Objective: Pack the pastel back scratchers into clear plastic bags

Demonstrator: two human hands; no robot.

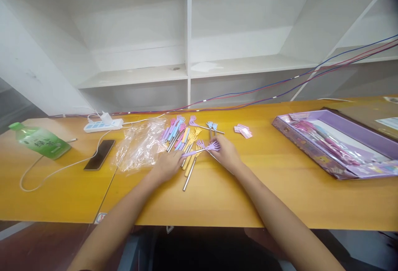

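Observation:
Over the middle of the table, my left hand (166, 165) is closed on the handle end of a purple back scratcher (188, 153). Its thin metal rod points right, and a purple claw head lies by the fingers of my right hand (228, 153). My right hand is closed around a second purple back scratcher (201, 143), whose rod runs down under the palm. The two seem to cross. Beneath and behind them lie yellow back scratchers (192, 136), a pile of pink, purple and blue ones (176, 131), and two blue-headed ones (212, 125).
Crumpled clear plastic bags (143, 144) lie left of the pile. Farther left are a phone (99, 155), a white power strip (103, 126) and a green bottle (42, 140). Small pink cards (243, 130) and an open purple box (311, 148) with wrapped pink items are to the right.

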